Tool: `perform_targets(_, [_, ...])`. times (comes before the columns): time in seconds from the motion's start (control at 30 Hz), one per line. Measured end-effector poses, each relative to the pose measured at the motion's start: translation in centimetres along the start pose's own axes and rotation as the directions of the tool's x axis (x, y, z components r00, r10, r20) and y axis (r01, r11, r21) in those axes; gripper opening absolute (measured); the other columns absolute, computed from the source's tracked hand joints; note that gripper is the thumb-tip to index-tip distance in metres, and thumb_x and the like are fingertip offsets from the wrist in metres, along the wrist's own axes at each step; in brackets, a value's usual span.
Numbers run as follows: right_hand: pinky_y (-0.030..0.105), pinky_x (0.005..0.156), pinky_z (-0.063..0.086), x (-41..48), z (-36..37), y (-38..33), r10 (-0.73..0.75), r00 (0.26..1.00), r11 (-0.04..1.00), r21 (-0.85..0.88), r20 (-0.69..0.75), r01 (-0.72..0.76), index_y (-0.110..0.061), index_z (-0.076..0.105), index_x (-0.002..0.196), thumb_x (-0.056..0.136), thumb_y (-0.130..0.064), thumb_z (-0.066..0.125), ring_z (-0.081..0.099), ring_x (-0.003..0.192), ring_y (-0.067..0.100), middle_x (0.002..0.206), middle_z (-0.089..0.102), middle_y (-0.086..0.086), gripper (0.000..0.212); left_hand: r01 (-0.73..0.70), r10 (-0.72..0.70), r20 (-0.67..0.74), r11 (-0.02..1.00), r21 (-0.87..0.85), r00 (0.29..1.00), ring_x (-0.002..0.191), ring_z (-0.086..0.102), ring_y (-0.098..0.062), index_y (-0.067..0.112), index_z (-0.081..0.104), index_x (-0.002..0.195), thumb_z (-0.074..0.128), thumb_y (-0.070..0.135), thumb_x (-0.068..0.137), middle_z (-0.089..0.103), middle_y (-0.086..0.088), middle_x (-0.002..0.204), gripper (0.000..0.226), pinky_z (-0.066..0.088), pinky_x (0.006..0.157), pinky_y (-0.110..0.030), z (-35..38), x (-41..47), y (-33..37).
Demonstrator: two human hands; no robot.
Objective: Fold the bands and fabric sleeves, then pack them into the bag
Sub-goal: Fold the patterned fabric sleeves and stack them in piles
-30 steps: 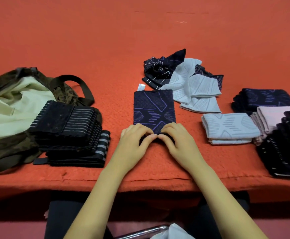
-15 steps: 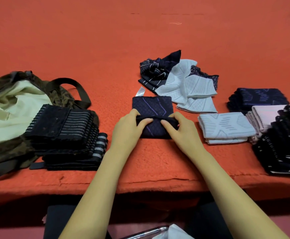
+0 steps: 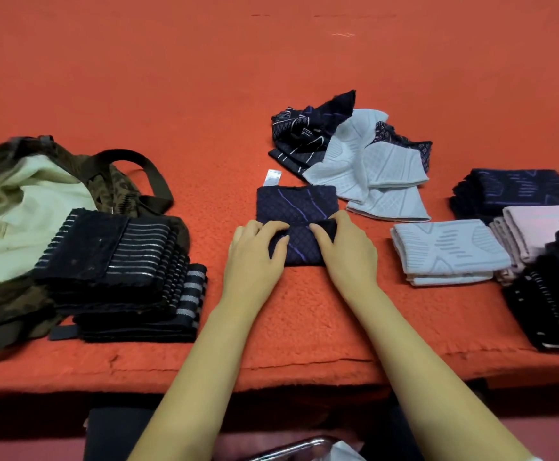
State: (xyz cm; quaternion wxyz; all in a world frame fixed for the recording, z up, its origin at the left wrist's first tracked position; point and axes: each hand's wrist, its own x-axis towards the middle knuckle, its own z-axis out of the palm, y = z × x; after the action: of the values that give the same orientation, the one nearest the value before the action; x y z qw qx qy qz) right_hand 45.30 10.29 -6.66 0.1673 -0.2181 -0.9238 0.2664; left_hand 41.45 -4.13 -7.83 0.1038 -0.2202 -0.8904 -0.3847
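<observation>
left hand point(image 3: 255, 254) and right hand point(image 3: 349, 249) gripped the navy sleeve point(image 3: 296, 202) near the bench's front edge

both hands' fingers curled over the sleeve's doubled near flap. it was a flat rectangle of diamond-quilted knit with purple lines, lying on fuzzy orange felt point(image 3: 138, 78). at the left edge the olive bag point(image 3: 2, 307) gaped, showing cream lining, with ribbed black bands point(image 3: 115, 257) stacked against it.

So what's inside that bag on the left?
Only pale lining shows in the open mouth of the bag. A stack of dark striped bands overlaps its edge, so anything deeper is hidden.
</observation>
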Motion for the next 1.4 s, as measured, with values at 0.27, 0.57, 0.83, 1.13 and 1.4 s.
perform_targets(0.27, [0.032, 0.067, 0.034, 0.0, 0.1, -0.1, 0.004, 1.0, 1.0, 0.012, 0.001, -0.004, -0.015, 0.043, 0.115, 0.095, -0.041, 0.048, 0.061, 0.095, 0.028, 0.102, 0.065, 0.005, 0.033, 0.056, -0.071, 0.075, 0.982, 0.182, 0.995, 0.106, 0.043, -0.018, 0.031, 0.056, 0.124, 0.052, 0.045, 0.091, 0.051, 0.003, 0.112, 0.036, 0.027, 0.089, -0.031, -0.1, -0.1, 0.4])
perform_targets(0.57, [0.042, 0.093, 0.04, -1.2, -0.5, 1.9, -0.28, 0.959, 0.956, -0.076, 0.055, 0.283, -0.022, 0.053, 0.133, 0.094, -0.044, 0.047, 0.042, 0.105, 0.024, 0.116, 0.044, 0.009, 0.045, 0.009, -0.041, 0.111, 0.962, 0.274, 0.993, 0.109, 0.039, -0.02, 0.037, 0.045, 0.136, 0.042, 0.047, 0.095, 0.046, -0.002, 0.118, 0.042, 0.026, 0.091, -0.032, 0.0, -0.2, 0.3])
perform_targets(0.83, [0.042, 0.107, 0.024, -1.6, -0.5, 1.5, -0.271, 0.958, 0.943, -0.176, 0.094, 0.284, -0.028, 0.046, 0.139, 0.091, -0.053, 0.03, 0.021, 0.14, 0.023, 0.153, 0.024, 0.006, 0.057, -0.033, -0.018, 0.108, 0.888, 0.459, 0.994, 0.104, 0.04, -0.024, 0.03, 0.041, 0.141, 0.011, 0.063, 0.083, 0.045, -0.006, 0.116, 0.074, 0.031, 0.088, -0.037, 0.4, -0.6, 0.3])
perform_targets(1.13, [0.034, 0.118, -0.005, -0.9, -0.3, 1.9, -0.211, 0.936, 0.935, -0.22, 0.282, 0.277, -0.031, 0.009, 0.151, 0.099, -0.048, 0.021, -0.014, 0.144, 0.008, 0.159, -0.006, -0.006, 0.056, -0.181, 0.107, 0.222, 0.92, 0.347, 0.969, 0.146, 0.007, -0.026, 0.012, 0.038, 0.143, 0.017, 0.051, 0.09, 0.014, -0.012, 0.157, 0.069, 0.006, 0.118, -0.042, -0.1, -0.6, 0.2])
perform_targets(1.4, [0.031, 0.119, 0.003, -1.2, -0.3, 1.9, -0.353, 0.921, 0.931, -0.032, 0.164, 0.363, -0.018, 0.037, 0.144, 0.097, -0.043, 0.029, 0.004, 0.145, 0.009, 0.158, 0.014, 0.0, 0.054, -0.286, 0.217, 0.36, 0.946, 0.15, 0.907, 0.145, 0.014, -0.011, 0.014, 0.029, 0.147, 0.041, 0.026, 0.1, 0.023, 0.003, 0.155, 0.05, -0.004, 0.115, -0.022, -0.3, -0.6, -0.6])
